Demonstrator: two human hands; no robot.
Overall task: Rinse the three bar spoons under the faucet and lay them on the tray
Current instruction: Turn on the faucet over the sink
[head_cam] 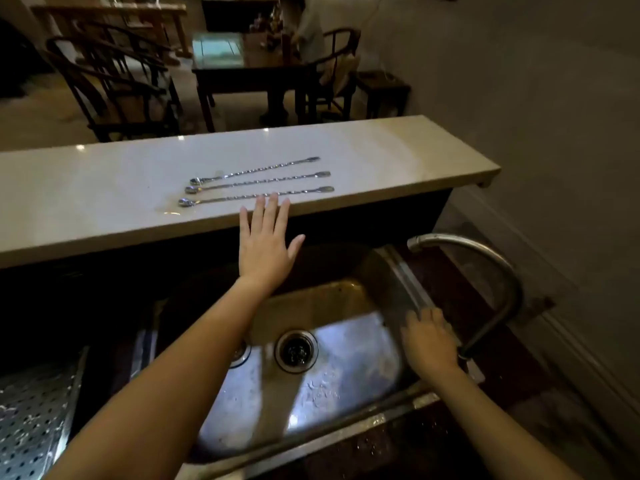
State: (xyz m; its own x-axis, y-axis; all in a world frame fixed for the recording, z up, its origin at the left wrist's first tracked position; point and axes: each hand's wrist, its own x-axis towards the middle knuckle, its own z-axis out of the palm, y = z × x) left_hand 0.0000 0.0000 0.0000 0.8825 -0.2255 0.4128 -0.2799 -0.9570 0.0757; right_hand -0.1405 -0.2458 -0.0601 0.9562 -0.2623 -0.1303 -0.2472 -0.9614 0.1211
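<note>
1. Head view: three bar spoons lie side by side on the pale bench (381, 150), well beyond the sink, with their bowls to the left and their flat ends to the right.
2. The far spoon (254, 171), the middle spoon (258, 182) and the near spoon (221, 199) are close together but apart, all slanting slightly up to the right.
3. The left hand (265, 244) stretches out over the bench's near edge, palm down. Its grip is open, with straight fingers holding nothing.
4. Its fingertips (273, 199) reach the near spoon's twisted handle; whether they touch it cannot be told.
5. The right hand (429, 342) is at the right rim of the sink (346, 341), just beside the foot of the faucet (485, 258). It is somewhat blurred; its grip looks loose, with fingers spread and nothing in them.
6. The faucet's curved spout arches toward the sink's far right corner.
7. The drain (296, 349) sits in the middle of the steel basin.
8. A perforated metal tray (31, 410) lies at the near left, beside the sink and well apart from the spoons.
9. Beyond the bench stand dark wooden chairs (114, 88) and a dark table (242, 74), with a seated person (310, 29) at its far right.
</note>
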